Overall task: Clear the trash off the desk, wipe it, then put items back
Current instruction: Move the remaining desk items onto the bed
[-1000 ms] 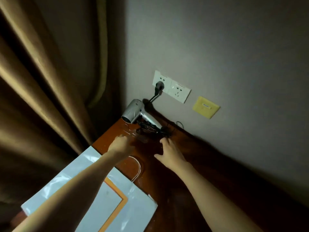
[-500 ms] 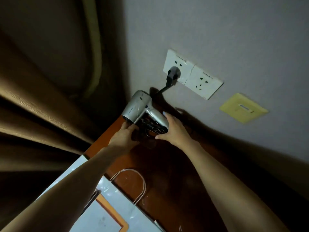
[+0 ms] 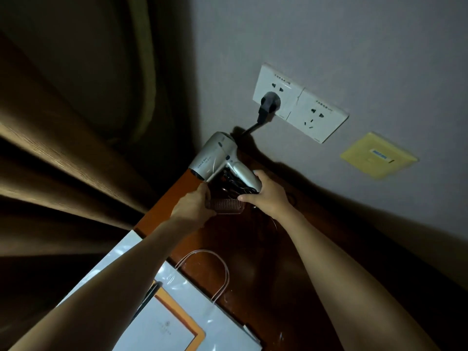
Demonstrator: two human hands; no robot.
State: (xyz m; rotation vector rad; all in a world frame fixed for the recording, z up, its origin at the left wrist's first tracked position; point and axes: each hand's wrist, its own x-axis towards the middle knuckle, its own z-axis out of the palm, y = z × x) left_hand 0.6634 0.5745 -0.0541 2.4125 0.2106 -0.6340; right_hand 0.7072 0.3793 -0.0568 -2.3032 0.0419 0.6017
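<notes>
Now both your hands are on the hair dryer at the desk's back corner.

Your right hand (image 3: 269, 197) has curled round the handle of the hair dryer (image 3: 220, 158); a second ago it only reached, fingers spread. Your left hand (image 3: 193, 207) pinches a brown comb (image 3: 225, 205) just under the barrel. The plug (image 3: 268, 106) sits in the wall socket (image 3: 281, 97), so the dryer cannot travel far. The desk (image 3: 253, 249) looks not yet wiped; the paper bag (image 3: 192, 312) lies on its near end.

Dim grey wall (image 3: 329, 34) — brown curtain (image 3: 50, 160)
</notes>
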